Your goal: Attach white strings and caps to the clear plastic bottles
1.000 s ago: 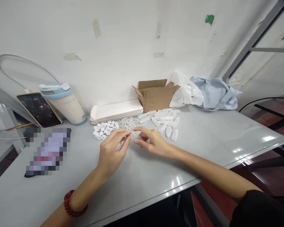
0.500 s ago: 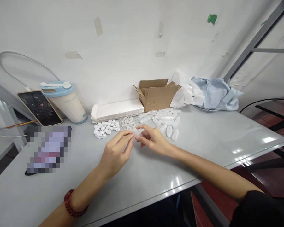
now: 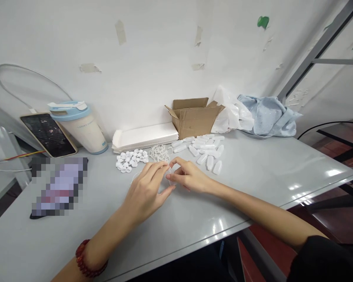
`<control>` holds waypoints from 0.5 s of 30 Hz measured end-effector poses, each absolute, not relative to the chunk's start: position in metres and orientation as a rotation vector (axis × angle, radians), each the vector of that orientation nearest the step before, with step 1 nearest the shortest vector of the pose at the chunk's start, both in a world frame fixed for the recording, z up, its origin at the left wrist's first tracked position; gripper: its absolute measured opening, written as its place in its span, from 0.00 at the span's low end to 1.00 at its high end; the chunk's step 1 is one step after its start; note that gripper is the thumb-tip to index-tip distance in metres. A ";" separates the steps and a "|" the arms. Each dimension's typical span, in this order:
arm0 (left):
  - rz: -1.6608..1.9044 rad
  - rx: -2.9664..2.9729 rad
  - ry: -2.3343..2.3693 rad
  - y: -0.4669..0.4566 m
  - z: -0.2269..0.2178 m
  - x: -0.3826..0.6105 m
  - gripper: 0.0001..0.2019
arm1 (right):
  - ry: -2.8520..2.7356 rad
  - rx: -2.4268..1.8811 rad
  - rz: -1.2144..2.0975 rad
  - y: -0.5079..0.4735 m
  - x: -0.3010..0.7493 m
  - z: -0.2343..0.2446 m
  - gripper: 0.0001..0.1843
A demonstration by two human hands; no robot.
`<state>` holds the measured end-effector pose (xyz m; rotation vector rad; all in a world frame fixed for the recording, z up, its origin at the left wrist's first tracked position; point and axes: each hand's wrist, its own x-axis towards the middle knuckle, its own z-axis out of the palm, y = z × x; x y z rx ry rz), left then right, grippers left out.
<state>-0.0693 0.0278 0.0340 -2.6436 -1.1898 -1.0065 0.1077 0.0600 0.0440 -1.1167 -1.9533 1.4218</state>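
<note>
A small translucent plastic bottle point(image 3: 172, 181) is held just above the table, partly hidden by fingers. My right hand point(image 3: 191, 176) pinches it between thumb and fingers. From the left, my left hand point(image 3: 148, 186) closes on the same bottle, fingertips at its upper end and thumb lower down. A thin white string point(image 3: 133, 179) shows in a loop beside the left hand; its other end is hidden. Just beyond the hands lie a tangle of white strings point(image 3: 159, 152), a pile of white caps point(image 3: 131, 159) and several more translucent bottles point(image 3: 208, 149).
A stack of white paper sleeves point(image 3: 145, 137) and an open cardboard box point(image 3: 195, 119) stand along the wall. White plastic wrap point(image 3: 231, 111) and a light blue cloth-like bundle point(image 3: 267, 115) are at right. A cup point(image 3: 82, 129), a propped phone point(image 3: 48, 133) and a blurred-out item point(image 3: 60, 186) are at left.
My left hand has shifted slightly right and its thumb has moved lower, near the bottle's bottom. The bottle has come a little nearer to me. A string loop now shows beside the left hand.
</note>
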 end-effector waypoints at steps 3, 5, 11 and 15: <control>-0.955 -2.654 -1.305 0.027 0.037 -0.070 0.16 | -2.023 -1.065 1.425 0.061 0.108 0.044 0.11; -0.889 -2.731 -1.392 0.027 0.040 -0.073 0.15 | -2.107 -1.058 1.364 0.061 0.108 0.043 0.12; -0.705 -2.993 -1.504 0.032 0.047 -0.090 0.15 | -2.298 -1.072 1.204 0.062 0.107 0.038 0.11; -0.609 -3.003 -1.576 0.033 0.045 -0.093 0.15 | -2.346 -1.054 1.174 0.062 0.107 0.037 0.13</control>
